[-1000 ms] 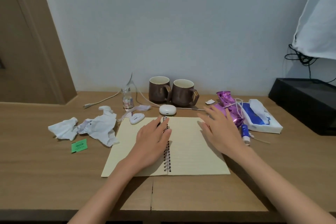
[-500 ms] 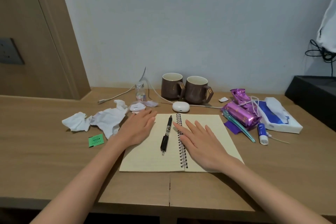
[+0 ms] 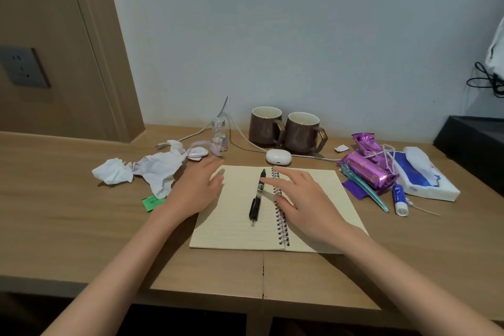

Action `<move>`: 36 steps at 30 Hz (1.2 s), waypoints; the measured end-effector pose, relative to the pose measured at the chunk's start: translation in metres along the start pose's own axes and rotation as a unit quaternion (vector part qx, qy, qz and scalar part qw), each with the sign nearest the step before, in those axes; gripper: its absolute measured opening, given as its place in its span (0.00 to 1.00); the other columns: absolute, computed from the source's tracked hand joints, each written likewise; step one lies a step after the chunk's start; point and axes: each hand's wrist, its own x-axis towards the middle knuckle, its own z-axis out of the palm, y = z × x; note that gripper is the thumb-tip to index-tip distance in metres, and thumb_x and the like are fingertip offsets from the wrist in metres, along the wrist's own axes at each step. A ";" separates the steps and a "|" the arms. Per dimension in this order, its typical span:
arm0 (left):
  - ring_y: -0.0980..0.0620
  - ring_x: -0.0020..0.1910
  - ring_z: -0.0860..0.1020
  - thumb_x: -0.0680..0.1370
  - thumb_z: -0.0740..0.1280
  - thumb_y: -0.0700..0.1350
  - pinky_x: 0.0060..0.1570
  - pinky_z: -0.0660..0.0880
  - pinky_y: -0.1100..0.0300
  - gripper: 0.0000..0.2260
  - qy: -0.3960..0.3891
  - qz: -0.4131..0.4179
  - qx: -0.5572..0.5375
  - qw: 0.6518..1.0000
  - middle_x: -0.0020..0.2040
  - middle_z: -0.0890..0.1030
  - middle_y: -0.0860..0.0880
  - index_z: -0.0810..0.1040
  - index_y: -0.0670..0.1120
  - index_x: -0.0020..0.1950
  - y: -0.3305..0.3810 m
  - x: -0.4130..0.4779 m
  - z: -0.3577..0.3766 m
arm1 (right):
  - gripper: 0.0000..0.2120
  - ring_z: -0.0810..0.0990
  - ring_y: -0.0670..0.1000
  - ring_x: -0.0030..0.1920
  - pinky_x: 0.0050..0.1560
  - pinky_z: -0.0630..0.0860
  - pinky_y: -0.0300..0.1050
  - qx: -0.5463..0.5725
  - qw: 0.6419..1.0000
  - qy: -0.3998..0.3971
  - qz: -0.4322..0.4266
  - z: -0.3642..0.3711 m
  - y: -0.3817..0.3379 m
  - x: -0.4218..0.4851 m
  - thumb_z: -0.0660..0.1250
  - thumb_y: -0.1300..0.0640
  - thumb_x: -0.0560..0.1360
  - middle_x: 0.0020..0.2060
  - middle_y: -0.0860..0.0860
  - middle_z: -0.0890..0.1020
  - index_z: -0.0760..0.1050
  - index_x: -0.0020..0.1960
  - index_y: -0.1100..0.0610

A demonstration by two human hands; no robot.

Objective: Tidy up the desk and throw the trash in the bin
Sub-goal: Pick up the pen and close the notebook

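- Head view. Spiral notebook [image 3: 275,207] lies open flat on the wooden desk [image 3: 68,213], near the front edge. Its wire spine runs front to back, leaning slightly left at the far end; pages cream, lined, blank.
- Black pen [image 3: 257,197] lies on the left page, just left of the spine and nearly parallel to it. One end points away toward the wall, the silver end toward the person.
- Left hand [image 3: 195,189]: palm down, fingers spread and loose, over the notebook's left edge and the bare desk beside it. Grips nothing. Whether it touches the page, cannot tell.
- Right hand [image 3: 302,200]: palm down across the spine, fingers splayed and reaching toward the pen's far end, empty. Fingertips [image 3: 266,180] look just at the pen; contact uncertain.
- Both forearms bare, entering from the bottom corners.
- Left of notebook: crumpled white tissues [image 3: 141,170], small green paper slip [image 3: 152,202] near them.
- Right of notebook: purple snack wrappers [image 3: 366,169], teal toothbrush [image 3: 365,188], small blue-and-white tube [image 3: 399,199], tissue pack [image 3: 425,174].
- Back by the wall: two brown mugs [image 3: 286,129] side by side, white earbud case [image 3: 278,157] in front of them, small glass bottle [image 3: 219,133].
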 end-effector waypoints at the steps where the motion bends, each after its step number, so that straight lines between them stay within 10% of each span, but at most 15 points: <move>1: 0.49 0.73 0.63 0.80 0.59 0.51 0.71 0.62 0.52 0.22 0.000 -0.013 0.003 1.000 0.74 0.66 0.50 0.65 0.49 0.74 0.003 -0.005 -0.001 | 0.21 0.59 0.49 0.73 0.69 0.61 0.48 -0.027 0.999 -0.002 -0.029 0.000 -0.001 0.006 0.57 0.53 0.81 0.74 0.43 0.63 0.64 0.72 0.38; 6: 0.45 0.76 0.54 0.77 0.62 0.57 0.72 0.57 0.46 0.30 -0.065 -0.109 0.007 0.992 0.76 0.60 0.50 0.57 0.52 0.77 0.027 -0.040 -0.006 | 0.17 0.69 0.55 0.64 0.57 0.67 0.51 -0.139 0.980 -0.033 -0.138 0.007 -0.001 0.032 0.62 0.54 0.79 0.69 0.45 0.72 0.73 0.65 0.40; 16: 0.54 0.77 0.45 0.80 0.53 0.59 0.76 0.45 0.52 0.27 -0.125 -0.033 0.037 0.991 0.78 0.49 0.56 0.51 0.55 0.78 0.029 -0.064 -0.003 | 0.09 0.78 0.51 0.46 0.47 0.75 0.44 -0.263 0.918 0.036 -0.296 -0.006 0.003 0.043 0.75 0.58 0.70 0.39 0.44 0.83 0.78 0.49 0.50; 22: 0.54 0.72 0.57 0.74 0.63 0.63 0.69 0.61 0.53 0.33 -0.140 -0.040 0.038 0.989 0.72 0.62 0.57 0.53 0.60 0.76 0.039 -0.072 -0.020 | 0.06 0.79 0.52 0.47 0.45 0.75 0.49 0.033 0.991 0.108 -0.069 -0.036 0.016 0.018 0.66 0.55 0.77 0.43 0.49 0.81 0.77 0.52 0.55; 26: 0.50 0.69 0.64 0.74 0.62 0.64 0.65 0.66 0.52 0.30 -0.081 -0.032 0.034 0.996 0.68 0.70 0.52 0.62 0.56 0.74 0.057 -0.047 -0.020 | 0.08 0.77 0.47 0.40 0.41 0.73 0.35 0.228 0.959 0.144 0.090 -0.050 0.030 0.011 0.72 0.56 0.73 0.39 0.46 0.80 0.76 0.50 0.54; 32: 0.49 0.66 0.71 0.78 0.63 0.56 0.63 0.68 0.55 0.21 -0.124 0.035 0.005 0.992 0.66 0.75 0.47 0.72 0.49 0.68 0.094 0.025 0.007 | 0.06 0.82 0.50 0.41 0.47 0.80 0.47 0.285 0.939 0.102 0.165 -0.060 0.049 0.010 0.72 0.54 0.73 0.42 0.52 0.83 0.81 0.50 0.52; 36: 0.42 0.52 0.75 0.74 0.62 0.61 0.49 0.71 0.54 0.17 -0.155 0.033 0.058 0.986 0.45 0.75 0.46 0.75 0.48 0.42 0.099 0.058 0.035 | 0.20 0.81 0.46 0.29 0.33 0.82 0.42 0.365 0.908 0.072 0.194 -0.062 0.059 0.005 0.73 0.59 0.72 0.36 0.51 0.82 0.75 0.64 0.57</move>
